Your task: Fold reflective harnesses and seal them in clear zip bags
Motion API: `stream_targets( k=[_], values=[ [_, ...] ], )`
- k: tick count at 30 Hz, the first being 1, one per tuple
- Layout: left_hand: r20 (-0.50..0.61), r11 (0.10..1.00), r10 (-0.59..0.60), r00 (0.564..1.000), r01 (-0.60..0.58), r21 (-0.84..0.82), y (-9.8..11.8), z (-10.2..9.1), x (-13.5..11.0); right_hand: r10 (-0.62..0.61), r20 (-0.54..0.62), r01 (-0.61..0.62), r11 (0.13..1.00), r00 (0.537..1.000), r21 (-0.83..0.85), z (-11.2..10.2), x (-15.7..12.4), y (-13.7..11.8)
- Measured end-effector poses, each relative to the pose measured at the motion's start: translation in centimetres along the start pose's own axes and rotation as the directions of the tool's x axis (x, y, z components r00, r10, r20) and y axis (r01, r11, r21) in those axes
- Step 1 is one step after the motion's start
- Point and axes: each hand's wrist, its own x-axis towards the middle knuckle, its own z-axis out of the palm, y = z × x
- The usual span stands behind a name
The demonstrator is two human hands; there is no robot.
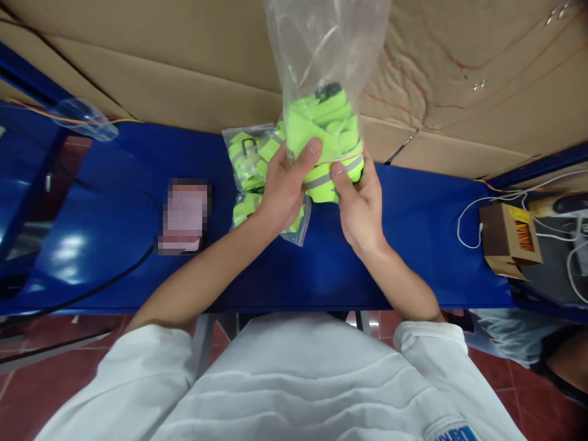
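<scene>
Both hands grip a folded bundle of neon-yellow reflective straps (321,182) with grey bands and a black piece at its far end. A clear zip bag (328,37) covers the upper part of this bundle, its red-lined edge crossing the fabric, while the nearer end appears to stick out. My left hand (289,180) presses its thumb on the bundle's left side. On the right, my right hand (361,199) pinches the lower corner, thumb on top. Beneath and left of my left hand lie a bagged strap bundle (248,156) and another bagged bundle (245,207), partly hidden.
The blue table (422,245) backs onto a cardboard panel (184,67) with thin wires. At left are a blurred-out phone-like object (184,215), a black cable (110,285) and a clear plastic cup (87,119). A small cardboard box (508,239) and white cables stand right, near another person's leg.
</scene>
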Motion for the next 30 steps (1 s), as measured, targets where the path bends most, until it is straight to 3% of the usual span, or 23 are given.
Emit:
stream_targets(
  k=[3,5,8,11,14,18,20,24,27,30],
  values=[
    [0.106,0.999,0.046,0.993,-0.046,0.003,0.2,-0.9,0.4,-0.007,-0.075,0.014,0.995,0.997,0.103,-1.7,0.8,-1.0],
    [0.169,0.997,0.071,0.983,-0.069,-0.02,0.6,-1.4,0.8,-0.022,-0.02,0.024,0.997,1.0,0.075,-2.6,1.2,-1.2],
    [0.224,0.999,-0.012,0.974,0.021,-0.034,1.1,-1.9,1.4,-0.07,0.037,0.07,0.997,0.997,-0.014,-3.2,1.6,-0.4],
    [0.246,0.991,-0.104,0.964,0.122,-0.059,1.2,-1.6,1.3,-0.151,-0.008,0.148,0.979,0.988,-0.139,-2.7,1.5,1.0],
    [0.219,0.986,-0.094,0.971,0.121,-0.112,0.6,-0.5,0.5,-0.232,-0.081,0.204,0.943,0.969,-0.264,-1.9,1.2,2.0],
    [0.077,0.981,-0.079,0.994,0.091,-0.17,-0.6,1.1,-0.9,-0.295,-0.163,0.232,0.918,0.942,-0.321,-1.4,1.1,3.3],
    [0.041,0.983,-0.039,0.998,0.046,-0.178,-1.2,1.5,-1.3,-0.265,-0.22,0.205,0.944,0.939,-0.259,-1.0,1.3,4.2],
    [0.035,0.985,0.014,0.999,-0.007,-0.17,-2.2,1.4,-1.6,-0.044,-0.422,0.104,0.987,0.906,0.12,0.1,1.5,5.3],
    [0.012,0.988,-0.01,1.0,0.012,-0.156,-2.9,0.9,-1.4,0.098,-0.389,0.044,0.94,0.916,0.339,0.6,1.1,4.2],
    [0.018,0.986,-0.026,0.999,0.029,-0.164,-2.9,0.5,-1.3,0.125,-0.288,0.008,0.907,0.949,0.421,0.7,0.4,2.5]
  ],
)
